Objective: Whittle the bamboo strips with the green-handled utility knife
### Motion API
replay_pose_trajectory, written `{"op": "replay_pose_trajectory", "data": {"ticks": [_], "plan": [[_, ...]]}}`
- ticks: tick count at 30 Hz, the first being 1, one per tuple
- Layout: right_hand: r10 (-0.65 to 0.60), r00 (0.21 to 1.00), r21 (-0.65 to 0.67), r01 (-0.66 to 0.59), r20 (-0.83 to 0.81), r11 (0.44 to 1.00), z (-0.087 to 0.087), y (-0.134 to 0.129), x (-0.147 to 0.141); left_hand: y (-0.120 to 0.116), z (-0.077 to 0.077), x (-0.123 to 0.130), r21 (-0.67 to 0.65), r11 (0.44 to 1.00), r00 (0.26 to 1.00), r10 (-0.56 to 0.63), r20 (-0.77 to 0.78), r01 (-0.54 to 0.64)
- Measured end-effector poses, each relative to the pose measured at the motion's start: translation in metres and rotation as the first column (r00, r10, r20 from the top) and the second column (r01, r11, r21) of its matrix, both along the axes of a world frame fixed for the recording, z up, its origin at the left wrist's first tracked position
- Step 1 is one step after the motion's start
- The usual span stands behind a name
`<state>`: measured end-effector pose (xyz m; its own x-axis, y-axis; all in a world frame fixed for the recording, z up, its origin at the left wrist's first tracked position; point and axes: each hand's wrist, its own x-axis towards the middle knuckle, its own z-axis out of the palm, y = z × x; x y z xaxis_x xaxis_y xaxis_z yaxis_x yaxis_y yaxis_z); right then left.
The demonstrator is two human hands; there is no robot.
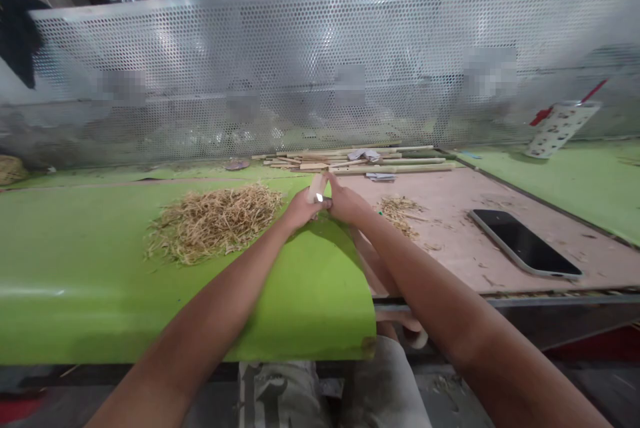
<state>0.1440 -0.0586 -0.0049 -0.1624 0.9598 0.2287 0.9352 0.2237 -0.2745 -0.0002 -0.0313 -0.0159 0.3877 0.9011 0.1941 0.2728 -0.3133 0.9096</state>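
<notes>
Left hand (pixel 300 209) curled around pale strip (pixel 317 187), which sits between it and right hand (pixel 347 203), long axis pointing away and slightly right toward the sticks (pixel 410 168), right hand just as near, against the strip's right side, can't tell if gripping.

A single head-worn camera looks forward and down from above the person's lap; the pale grey patterned trousers (pixel 280 391) show at its bottom edge; both bare forearms (pixel 235 281) run in from below, the left hand (pixel 299 209) and right hand (pixel 346 203) lying within arm's reach near mid-view; beyond, it faces a wide, silver, perforated metal panel (pixel 280 48) across the far side.
</notes>
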Motion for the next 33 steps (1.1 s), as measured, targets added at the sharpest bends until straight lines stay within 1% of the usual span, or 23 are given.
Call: {"op": "replay_pose_trajectory", "data": {"ticks": [2, 4, 7, 11, 14, 19, 22, 25, 27, 29, 31, 33], "plan": [[0.073, 0.997, 0.016, -0.073, -0.023, 0.997, -0.003, 0.001, 0.003, 0.003, 0.000, -0.003, -0.010, 0.998, 0.998, -0.058, -0.018, 0.058], [0.111, 0.993, 0.020, -0.111, -0.042, 0.994, -0.004, 0.001, 0.006, 0.004, 0.001, -0.005, -0.002, 0.995, 0.995, -0.097, -0.038, 0.097], [0.117, 0.991, 0.016, -0.116, -0.062, 0.993, -0.004, 0.002, 0.007, 0.002, 0.003, -0.005, 0.019, 0.996, 0.994, -0.090, -0.061, 0.091], [0.045, 0.999, 0.038, -0.043, -0.031, 0.998, -0.002, 0.002, 0.004, -0.002, 0.004, -0.003, 0.051, 0.998, 0.997, -0.021, -0.074, 0.025], [-0.018, 1.000, 0.015, 0.018, 0.017, 1.000, 0.000, 0.000, 0.001, -0.001, 0.003, -0.002, 0.067, 0.998, 0.998, -0.009, -0.055, 0.013], [-0.083, 0.993, -0.018, 0.085, 0.084, 0.996, 0.004, -0.004, -0.003, -0.001, 0.003, -0.001, 0.086, 0.996, 0.998, 0.016, -0.060, -0.011], [-0.104, 0.991, -0.017, 0.106, 0.085, 0.994, 0.006, -0.005, -0.004, -0.004, 0.003, 0.001, 0.079, 0.996, 0.998, 0.038, -0.059, -0.033], [-0.114, 0.992, 0.009, 0.113, 0.046, 0.994, 0.009, -0.005, -0.004, -0.005, 0.002, 0.003, 0.088, 0.995, 0.997, 0.057, -0.043, -0.053], [-0.103, 0.994, 0.021, 0.103, 0.023, 0.994, 0.010, -0.005, -0.003, -0.006, 0.001, 0.004, 0.066, 0.997, 0.999, 0.047, -0.004, -0.046], [-0.070, 0.998, 0.024, 0.070, 0.007, 0.997, 0.009, -0.004, -0.001, -0.005, 0.001, 0.003, 0.016, 1.000, 0.999, 0.015, 0.037, -0.016], [-0.011, 1.000, 0.020, 0.011, -0.022, 1.000, 0.007, -0.003, 0.001, -0.004, 0.003, 0.001, -0.024, 1.000, 0.998, -0.005, 0.061, 0.006], [0.056, 0.997, 0.015, -0.055, -0.051, 0.998, 0.004, -0.002, 0.003, -0.003, 0.004, -0.002, -0.036, 0.999, 0.998, -0.029, 0.055, 0.031]]}}
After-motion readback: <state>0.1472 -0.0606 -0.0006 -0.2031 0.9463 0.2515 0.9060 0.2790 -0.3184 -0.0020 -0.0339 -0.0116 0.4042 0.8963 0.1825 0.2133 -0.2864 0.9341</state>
